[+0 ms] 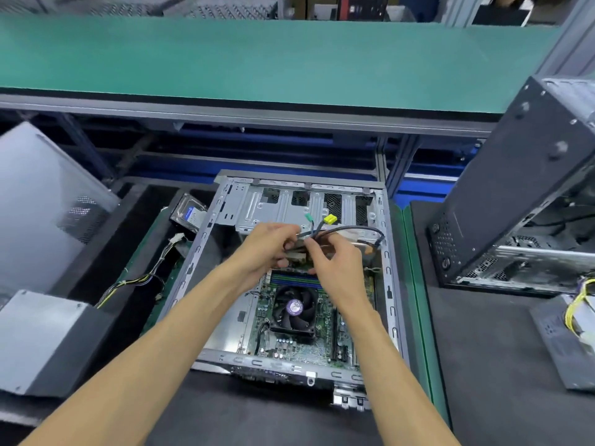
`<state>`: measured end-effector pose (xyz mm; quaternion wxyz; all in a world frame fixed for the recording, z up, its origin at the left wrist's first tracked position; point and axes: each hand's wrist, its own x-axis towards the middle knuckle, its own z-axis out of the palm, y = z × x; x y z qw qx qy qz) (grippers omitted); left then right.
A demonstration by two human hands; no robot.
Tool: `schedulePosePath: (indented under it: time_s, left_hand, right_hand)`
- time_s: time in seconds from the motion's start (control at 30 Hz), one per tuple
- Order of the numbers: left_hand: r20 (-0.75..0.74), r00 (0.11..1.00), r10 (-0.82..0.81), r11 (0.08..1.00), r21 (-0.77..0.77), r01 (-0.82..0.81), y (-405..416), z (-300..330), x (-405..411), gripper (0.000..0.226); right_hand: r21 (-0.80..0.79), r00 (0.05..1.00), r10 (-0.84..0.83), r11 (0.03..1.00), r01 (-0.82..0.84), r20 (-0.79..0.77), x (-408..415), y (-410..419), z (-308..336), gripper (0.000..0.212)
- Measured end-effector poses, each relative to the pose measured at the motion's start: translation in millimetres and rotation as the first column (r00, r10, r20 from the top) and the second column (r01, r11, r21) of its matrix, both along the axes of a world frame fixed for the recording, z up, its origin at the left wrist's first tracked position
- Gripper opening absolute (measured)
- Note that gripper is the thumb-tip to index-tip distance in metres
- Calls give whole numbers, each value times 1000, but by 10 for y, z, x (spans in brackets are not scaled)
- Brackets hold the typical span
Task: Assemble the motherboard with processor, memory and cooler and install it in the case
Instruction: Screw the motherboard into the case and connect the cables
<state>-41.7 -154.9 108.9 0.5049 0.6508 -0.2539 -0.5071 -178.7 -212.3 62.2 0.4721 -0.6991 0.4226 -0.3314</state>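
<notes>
Open case [389, 284] lies flat at centre on dark mat [257, 413]; motherboard [325, 336] sits inside, cooler [293, 309] fan on top, memory slots [294, 280] just beyond the fan; left hand [269, 249] and right hand [335, 263] both above the board, fingers curled round cable bundle [351, 231] with yellow connector [331, 218]; hard drive [190, 212] just outside the case at far left; power supply [42, 342] near left, wires [138, 280] trailing; second case [515, 188] upright at right; green shelf [257, 59] far.
</notes>
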Motion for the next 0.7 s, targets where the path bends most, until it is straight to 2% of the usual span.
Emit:
schedulePosePath:
  time_s: [0.03, 0.13, 0.23, 0.3, 0.37, 0.43, 0.47, 0.5, 0.53, 0.6, 0.63, 0.7]
  left_hand:
    - [30, 999, -21, 1000, 12, 20, 32, -1, -9, 13]
    - [256, 965, -58, 997, 60, 44, 143, -19, -18, 11]
    - [333, 942, 36, 999, -22, -31, 196, -29, 19, 11]
    - [193, 962, 194, 979, -97, -178, 161, 0, 53, 10]
    - [-85, 933, 349, 925, -128, -358, 83, 60, 125, 9]
    - [-287, 875, 390, 888, -133, -440, 39, 130, 189, 7]
    - [-285, 884, 370, 894, -150, -423, 48, 154, 206, 8]
    - [-203, 921, 332, 912, -183, -368, 75, 179, 208, 10]
    - [-56, 961, 272, 935, -220, -277, 115, 207, 191, 13]
    - [243, 967, 72, 967, -256, -7, 210, 298, 114, 16]
    - [315, 947, -65, 955, -257, 151, 243, 358, 64, 17]
    - [357, 890, -284, 878, -275, 391, 273, 477, -49, 22]
  right_hand:
    - [-18, 1000, -7, 1000, 7, -6, 9, 15, 2, 19]
    - [-76, 998, 1, 997, -6, -61, 32, 65, -9, 15]
    - [-127, 996, 60, 990, -67, -61, 27, 58, -28, 14]
    - [-192, 991, 105, 974, -120, -89, 30, 46, -29, 11]
    - [-233, 982, 138, 959, -164, -126, 34, 48, -30, 10]
    - [-182, 989, 123, 974, -135, -77, 30, 45, -22, 8]
    - [-115, 996, 88, 989, -91, -30, 25, 35, -7, 10]
    - [-32, 999, 45, 999, -44, 16, 23, 27, 9, 13]
    - [42, 999, 6, 999, -9, 53, 23, 22, 26, 15]
    - [71, 997, -30, 997, 25, 70, 24, 15, 37, 17]
    - [42, 999, -12, 999, 10, 41, 38, 13, 37, 19]
    - [31, 993, 116, 993, -115, -10, 44, 15, 44, 20]
